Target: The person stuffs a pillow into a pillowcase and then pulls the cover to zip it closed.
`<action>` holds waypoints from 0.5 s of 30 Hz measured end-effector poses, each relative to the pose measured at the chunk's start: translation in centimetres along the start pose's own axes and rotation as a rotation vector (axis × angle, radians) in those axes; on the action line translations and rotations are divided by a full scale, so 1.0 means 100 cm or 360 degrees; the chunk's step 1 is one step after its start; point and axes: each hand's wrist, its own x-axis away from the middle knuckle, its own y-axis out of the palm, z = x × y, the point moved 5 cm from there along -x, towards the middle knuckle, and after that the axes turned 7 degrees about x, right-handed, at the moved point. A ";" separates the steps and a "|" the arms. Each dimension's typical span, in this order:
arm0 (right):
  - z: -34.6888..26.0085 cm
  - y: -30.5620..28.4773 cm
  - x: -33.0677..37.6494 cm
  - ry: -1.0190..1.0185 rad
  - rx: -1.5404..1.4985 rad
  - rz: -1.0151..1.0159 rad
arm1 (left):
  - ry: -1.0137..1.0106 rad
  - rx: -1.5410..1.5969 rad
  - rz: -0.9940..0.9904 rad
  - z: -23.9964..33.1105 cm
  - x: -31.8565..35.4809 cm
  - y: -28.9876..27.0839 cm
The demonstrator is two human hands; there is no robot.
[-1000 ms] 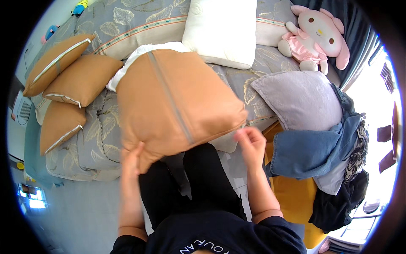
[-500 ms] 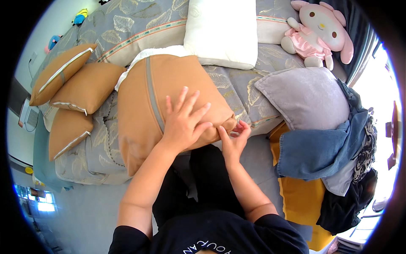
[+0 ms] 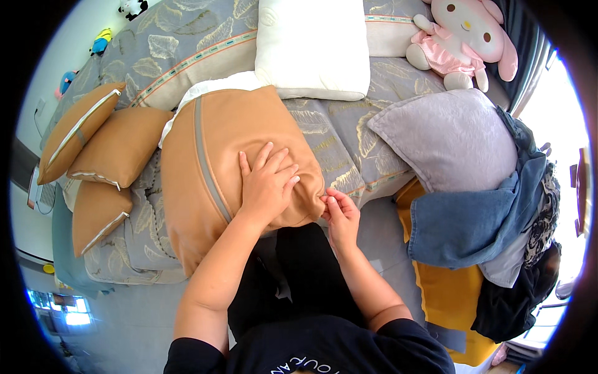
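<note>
A large tan cushion (image 3: 249,121) with a grey stripe lies across the sofa's front edge, over my legs. White fabric (image 3: 219,85) pokes out along its far edge. My left hand (image 3: 266,188) lies flat on the tan face with its fingers spread, to the right of the stripe. At the near right corner, my right hand (image 3: 341,217) pinches the cushion's edge between thumb and fingers. Creases run through the tan material between both hands. Whatever is on the underside of that corner is hidden.
Several smaller tan cushions (image 3: 118,146) with white zips are piled at the left. A white pillow (image 3: 311,50) leans on the patterned sofa (image 3: 324,134). At right are a grey cushion (image 3: 451,143), blue denim (image 3: 464,218) and dark clothes (image 3: 517,299). Behind sits a pink plush toy (image 3: 464,40).
The big cushion's near right corner has drawn inward and become more rounded. My right fingers have closed into a tighter pinch there. My left hand stays spread on the tan face.
</note>
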 end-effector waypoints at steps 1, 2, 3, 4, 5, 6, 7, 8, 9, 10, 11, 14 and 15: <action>0.002 -0.001 -0.005 0.0060 0.0063 0.0041 | 0.0008 0.0029 0.0046 0.002 0.000 -0.002; 0.002 -0.001 -0.008 -0.0076 0.0229 0.0007 | 0.0016 0.0058 0.0093 0.003 -0.001 -0.004; 0.004 0.000 -0.010 -0.0212 0.0394 -0.0027 | -0.0021 0.0134 0.0096 0.000 -0.002 -0.006; 0.001 0.004 -0.010 -0.0345 0.0561 -0.0061 | -0.0061 0.0211 0.0098 -0.005 -0.001 -0.008; 0.004 0.006 -0.011 -0.0235 0.0508 -0.0079 | -0.0102 0.0288 0.0100 -0.009 0.000 -0.010; 0.007 0.009 -0.011 -0.0123 0.0455 -0.0098 | -0.0136 0.0365 0.0118 -0.015 0.001 -0.013; 0.011 0.015 -0.010 -0.0012 0.0393 -0.0119 | -0.0168 0.0434 0.0135 -0.022 0.003 -0.017; 0.012 0.022 -0.009 -0.0116 0.0350 -0.0128 | -0.0200 0.0503 0.0153 -0.027 0.004 -0.022; 0.010 0.029 -0.011 -0.0197 0.0443 -0.0127 | -0.0202 0.0550 0.0137 -0.029 0.003 -0.026; 0.008 0.035 -0.013 -0.0273 0.0537 -0.0120 | -0.0206 0.0601 0.0115 -0.029 0.003 -0.032; 0.000 0.046 -0.015 -0.0351 0.0631 -0.0119 | -0.0212 0.0650 0.0099 -0.028 0.003 -0.039; -0.012 0.071 -0.013 -0.0347 0.0498 -0.0365 | -0.0190 0.0523 0.0019 -0.015 0.002 -0.055; -0.014 0.077 -0.013 -0.0352 0.0508 -0.0455 | -0.0200 0.0539 -0.0095 -0.013 0.001 -0.064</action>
